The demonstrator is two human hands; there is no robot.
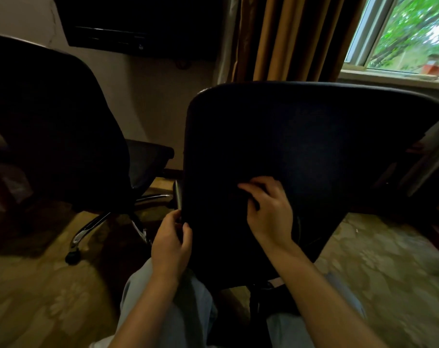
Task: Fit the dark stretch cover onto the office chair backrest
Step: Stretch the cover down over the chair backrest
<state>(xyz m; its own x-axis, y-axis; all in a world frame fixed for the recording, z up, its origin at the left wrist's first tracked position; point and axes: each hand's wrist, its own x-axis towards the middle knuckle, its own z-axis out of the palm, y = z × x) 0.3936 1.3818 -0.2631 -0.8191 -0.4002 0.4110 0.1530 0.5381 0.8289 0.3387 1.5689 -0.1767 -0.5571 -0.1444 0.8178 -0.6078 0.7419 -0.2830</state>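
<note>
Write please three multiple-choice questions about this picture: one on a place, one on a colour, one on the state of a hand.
1. Where does the second black office chair with chrome legs stand?
A. Left of the dark stretch cover
B. Right of it
C. On top of it

2. What colour is the pleated curtain?
A. Blue
B. White
C. Golden brown

3. What does the left hand do?
A. Hangs free
B. Pinches the cover's lower left edge
C. Lies flat on the floor

Answers:
1 A: its back and chrome legs show to the left of the cover.
2 C: its folds are golden brown.
3 B: thumb and fingers close on the fabric at that edge.
</note>
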